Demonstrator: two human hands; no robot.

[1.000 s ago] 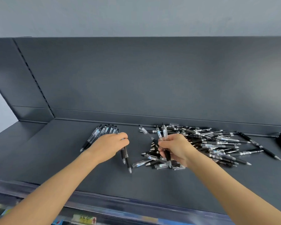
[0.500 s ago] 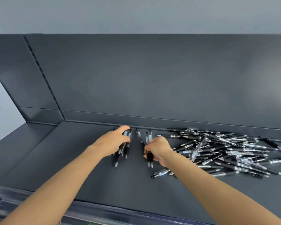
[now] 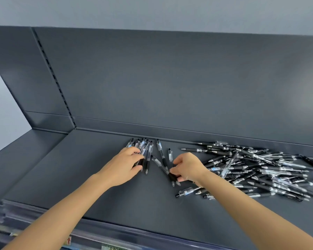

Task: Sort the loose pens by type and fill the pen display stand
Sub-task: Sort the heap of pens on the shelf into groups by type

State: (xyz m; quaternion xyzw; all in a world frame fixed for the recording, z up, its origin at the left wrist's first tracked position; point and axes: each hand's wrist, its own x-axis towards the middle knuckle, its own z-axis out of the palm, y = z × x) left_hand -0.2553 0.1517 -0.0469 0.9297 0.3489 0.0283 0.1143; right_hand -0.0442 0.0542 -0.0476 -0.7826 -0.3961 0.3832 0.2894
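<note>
A tidy row of several clear-barrelled pens [image 3: 145, 148] lies on the dark shelf [image 3: 101, 188], tips toward me. My left hand [image 3: 124, 166] rests on that row, fingers curled over the black grips. Just to the right, my right hand [image 3: 187, 167] pinches three clear pens [image 3: 162, 160] by their black grips; they fan out toward the back wall. A big loose pile of black and clear pens [image 3: 257, 166] spreads over the right side of the shelf. No pen display stand is in view.
The shelf's upright back panel [image 3: 170, 83] rises right behind the pens. A slotted upright [image 3: 52, 74] divides it from the left bay. The front edge [image 3: 116, 230] carries a clear price strip with labels below.
My view has shifted left and closer. My right hand has carried its pens left from the pile, beside the sorted row. My left hand has slid down along the row to the grips.
</note>
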